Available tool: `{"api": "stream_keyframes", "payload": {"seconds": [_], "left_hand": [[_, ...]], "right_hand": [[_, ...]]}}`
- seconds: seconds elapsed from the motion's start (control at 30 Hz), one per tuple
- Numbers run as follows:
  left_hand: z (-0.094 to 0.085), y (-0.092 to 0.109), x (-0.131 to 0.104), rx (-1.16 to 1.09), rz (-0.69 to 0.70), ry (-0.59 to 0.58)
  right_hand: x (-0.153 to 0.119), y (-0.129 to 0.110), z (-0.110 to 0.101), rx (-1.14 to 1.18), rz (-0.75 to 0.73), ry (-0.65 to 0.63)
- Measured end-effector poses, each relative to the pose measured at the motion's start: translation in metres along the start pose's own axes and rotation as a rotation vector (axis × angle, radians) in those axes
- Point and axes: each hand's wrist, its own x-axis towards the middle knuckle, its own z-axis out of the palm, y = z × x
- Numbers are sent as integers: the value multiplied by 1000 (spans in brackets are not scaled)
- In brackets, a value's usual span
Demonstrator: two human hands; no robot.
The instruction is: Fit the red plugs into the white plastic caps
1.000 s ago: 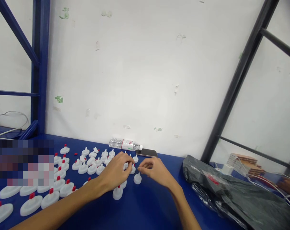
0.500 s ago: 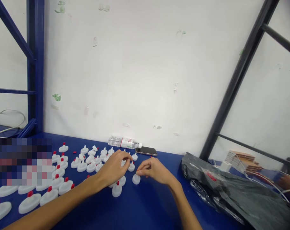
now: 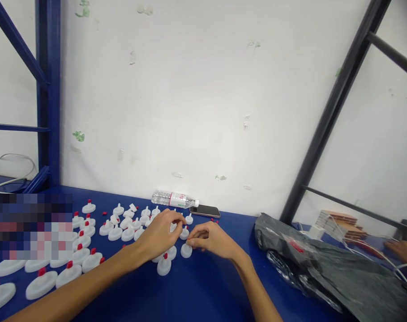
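My right hand (image 3: 212, 239) pinches the top of a white nozzle cap (image 3: 186, 251), which stands upright on the blue tabletop (image 3: 206, 286). Close by on the left, my left hand (image 3: 163, 230) is closed, its fingers curled among the white caps; whatever they hold is hidden. Below its wrist stands a white cap with a red tip (image 3: 164, 265). Another white cap (image 3: 184, 233) sits between both hands. Behind the left hand are several white caps without red tips (image 3: 115, 232).
Several red-tipped caps (image 3: 42, 284) spread over the left side. A clear bottle (image 3: 173, 199) lies by the wall beside a phone (image 3: 205, 211). Small red tips (image 3: 215, 221) lie behind my right hand. A black plastic bag (image 3: 327, 264) covers the right side; another person's hand (image 3: 403, 250) shows beyond.
My right hand and the white cap in its fingers have moved slightly left and away from me. The left hand has barely moved.
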Motion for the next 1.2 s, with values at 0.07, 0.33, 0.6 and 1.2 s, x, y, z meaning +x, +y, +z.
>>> {"api": "stream_keyframes", "payload": {"seconds": [0.07, 0.33, 0.6, 1.2], "left_hand": [[-1, 0, 0, 1, 1, 0], [-2, 1, -1, 14, 8, 1], [-1, -1, 7, 59, 21, -62], [5, -1, 30, -213, -133, -76]], "right_hand": [[-2, -2, -2, 4, 18, -23], [-3, -5, 2, 2, 26, -26], [2, 0, 2, 29, 78, -8], [-6, 28, -41, -538, 343, 508]]}}
